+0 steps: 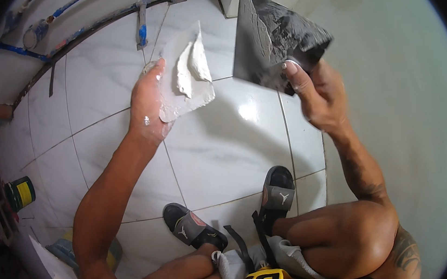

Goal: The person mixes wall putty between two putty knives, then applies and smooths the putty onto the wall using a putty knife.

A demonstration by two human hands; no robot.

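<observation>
A person crouches over a white tiled floor (220,156) with a flat blade in each hand, both raised well clear of the tiles and near each other but apart. The left hand (145,108), dusted with white, grips a pale, paste-coated plate (172,108) by its near side, thumb along the edge, other fingers mostly hidden behind; a thick ridged mound of white paste (185,74) sits on its face. The right hand (327,98) pinches a dark square blade (253,46) at its lower corner, thumb pressed flat on the upper face beside a small white dab, the remaining fingers tucked underneath. Grey smears and scrape marks run over that dark face. The step in hand appears to be the working of the paste between the two blades, with most of the visible load on the left one. By that reading, the next move calls for a steady left plate so the mound does not slide off, and a firm, shallow-angled edge on the right blade to gather or level the paste. A loose pinch at that corner could let the dark blade twist. Around the scene are a pair of dark sandals (277,195) on the person's feet, a green bucket (19,194) with a yellow label at far left, blue pipes (70,6) along the upper left, and a smooth, pale wall (402,99) on the right.
</observation>
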